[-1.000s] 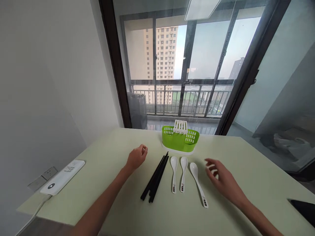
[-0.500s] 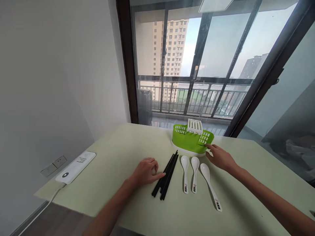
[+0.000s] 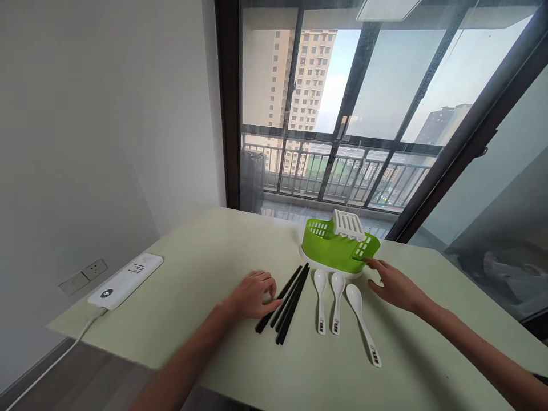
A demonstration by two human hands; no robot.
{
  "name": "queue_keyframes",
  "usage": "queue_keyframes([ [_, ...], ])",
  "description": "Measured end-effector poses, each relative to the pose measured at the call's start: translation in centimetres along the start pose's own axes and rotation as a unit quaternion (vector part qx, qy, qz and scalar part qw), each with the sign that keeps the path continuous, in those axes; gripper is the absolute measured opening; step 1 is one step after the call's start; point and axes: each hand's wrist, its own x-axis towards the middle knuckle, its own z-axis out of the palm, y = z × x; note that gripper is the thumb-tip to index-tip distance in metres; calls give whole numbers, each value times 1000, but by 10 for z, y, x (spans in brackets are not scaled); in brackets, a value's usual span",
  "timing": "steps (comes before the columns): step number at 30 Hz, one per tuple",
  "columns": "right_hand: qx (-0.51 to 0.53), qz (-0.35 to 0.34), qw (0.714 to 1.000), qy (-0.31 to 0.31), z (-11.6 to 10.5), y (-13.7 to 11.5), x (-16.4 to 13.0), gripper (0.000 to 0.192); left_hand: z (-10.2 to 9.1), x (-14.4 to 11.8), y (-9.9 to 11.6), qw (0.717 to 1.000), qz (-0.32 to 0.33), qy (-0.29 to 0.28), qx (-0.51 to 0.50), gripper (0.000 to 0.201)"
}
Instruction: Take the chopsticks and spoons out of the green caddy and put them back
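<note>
chopsticks (image 3: 292, 302) under thumb of loosely curled left hand (image 3: 256, 294), basket (image 3: 331, 250) at fingertips of part-spread right hand (image 3: 394, 286), spoons (image 3: 338, 283) between.

You can read no wording for certain here. Each of your three white spoons (image 3: 338, 284) carries dark, block-like print near its handle end, too small to read. On the white corded device (image 3: 127, 282) at your left, a dark round emblem and several printed lines are illegible.
</note>
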Motion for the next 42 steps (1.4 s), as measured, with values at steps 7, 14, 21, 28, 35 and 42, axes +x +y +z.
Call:
queue_keyframes([
  [7,12,22,1000,13,-14,-6,-11,67,-1,2,-2,998,-64,12,9,15],
  [14,71,-35,997,27,-56,-56,-36,61,2,4,-13,987,-122,45,91,14],
  [21,117,-120,985,-49,-66,-108,-39,52,20,7,-21,963,-158,59,209,18],
  [28,249,-127,956,-91,-50,-137,-18,45,24,7,-19,972,-185,77,120,25],
  [35,436,-80,888,-121,-44,-183,9,52,15,11,17,972,-90,138,-165,35],
  [42,376,-124,918,35,-89,-228,21,49,9,15,38,949,-77,164,-257,32],
])
